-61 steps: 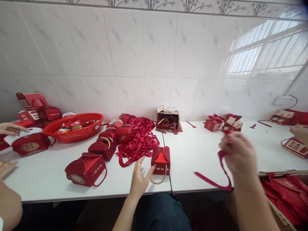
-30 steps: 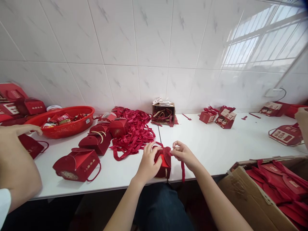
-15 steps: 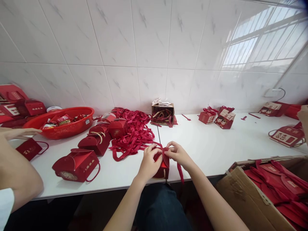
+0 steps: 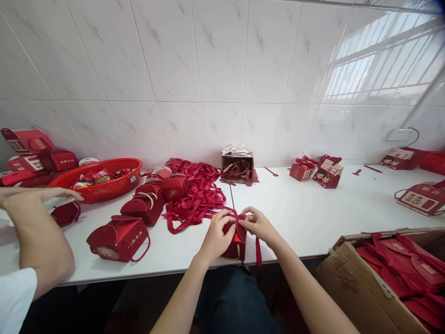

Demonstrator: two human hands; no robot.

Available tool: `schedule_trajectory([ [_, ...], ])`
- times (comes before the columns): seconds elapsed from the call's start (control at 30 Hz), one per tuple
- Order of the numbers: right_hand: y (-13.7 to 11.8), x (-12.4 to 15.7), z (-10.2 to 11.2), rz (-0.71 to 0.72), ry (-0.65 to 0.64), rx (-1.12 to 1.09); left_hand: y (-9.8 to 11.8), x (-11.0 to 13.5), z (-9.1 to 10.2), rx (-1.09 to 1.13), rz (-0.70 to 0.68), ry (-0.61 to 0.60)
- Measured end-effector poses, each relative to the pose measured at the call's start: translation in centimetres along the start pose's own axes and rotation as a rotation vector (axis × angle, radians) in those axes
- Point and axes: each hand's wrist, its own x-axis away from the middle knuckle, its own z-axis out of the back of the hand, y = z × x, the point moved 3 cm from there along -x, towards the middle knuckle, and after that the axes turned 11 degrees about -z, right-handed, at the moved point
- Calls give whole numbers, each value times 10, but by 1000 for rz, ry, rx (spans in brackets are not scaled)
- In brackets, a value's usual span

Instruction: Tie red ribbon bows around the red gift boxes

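A small red gift box (image 4: 238, 242) stands at the front edge of the white table (image 4: 313, 213). My left hand (image 4: 217, 235) is wrapped round its left side and top flap. My right hand (image 4: 257, 225) pinches a red ribbon (image 4: 257, 252) at the top of the box, fingers closed. The ribbon's free end hangs down over the table edge. Part of the box is hidden behind both hands.
A heap of red ribbons (image 4: 196, 192) lies behind the box, with folded red boxes (image 4: 118, 237) to the left and a red basket (image 4: 100, 183) of sweets. Another person's arm (image 4: 34, 236) reaches in at the left. A cardboard carton (image 4: 385, 278) of red flat packs stands at the right.
My right hand brought the ribbon from the right side to the box. Both hands closed on the box top. The person at the left shifted their hand.
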Motion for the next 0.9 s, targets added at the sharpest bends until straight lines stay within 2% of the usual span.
schedule_trajectory([
  [0.17, 0, 3, 0, 26, 4, 42, 1, -1, -2, 8, 20, 89],
  [0.23, 0, 4, 4, 62, 97, 130, 2, -1, -1, 13, 22, 115],
  [0.3, -4, 8, 9, 157, 222, 247, 4, -2, 0, 25, 17, 136],
  [0.37, -10, 11, 10, 261, 272, 337, 7, -3, 3, 49, -3, 158],
  [0.53, -29, 13, 1, 315, 78, 333, 23, -10, 17, 115, -46, 197],
  [0.67, -54, 18, 1, 337, 86, 221, 30, -7, 28, 21, -46, 166],
  [0.73, -71, 34, 7, 396, 145, 132, 26, 0, 29, -49, 1, 91],
  [0.8, -91, 63, 14, 515, 239, 7, 16, 8, 28, -71, 81, 52],
  [0.83, -101, 82, 19, 600, 298, -70, 11, 12, 28, -50, 120, 58],
  [0.9, -120, 121, 27, 865, 439, -282, 1, 19, 27, 42, 188, 110],
])
